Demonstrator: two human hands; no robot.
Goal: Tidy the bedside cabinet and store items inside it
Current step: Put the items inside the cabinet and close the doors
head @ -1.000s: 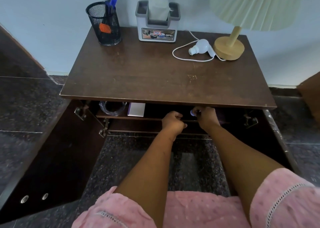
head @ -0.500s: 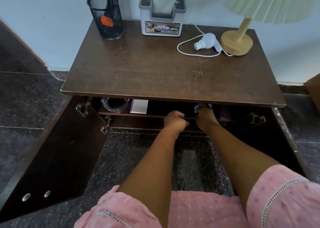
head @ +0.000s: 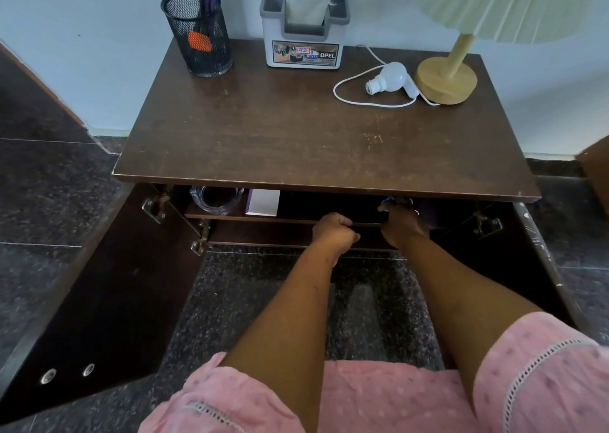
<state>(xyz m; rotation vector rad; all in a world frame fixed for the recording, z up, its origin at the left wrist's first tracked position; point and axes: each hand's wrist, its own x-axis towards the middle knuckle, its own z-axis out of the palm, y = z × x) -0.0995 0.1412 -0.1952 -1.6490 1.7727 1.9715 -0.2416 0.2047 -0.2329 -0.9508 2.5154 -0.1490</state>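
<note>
The left grip (head: 334,231) curls its fingers over the front edge of the upper shelf (head: 290,219) inside the bedside cabinet (head: 296,129). The right grip (head: 402,223) reaches in just beside it, fingertips at one small blue thing (head: 386,200); whether it pinches this I cannot tell. Two doors, the left door (head: 99,301) and the right door (head: 534,251), swing wide, with the floor (head: 362,301) between. The shelf's left end holds one glass dish (head: 216,199) and one white box (head: 263,202). Along the top's back edge stand one mesh pen cup (head: 197,34), one tissue holder (head: 304,27), one bulb (head: 389,78) and one lamp (head: 446,80).
</note>
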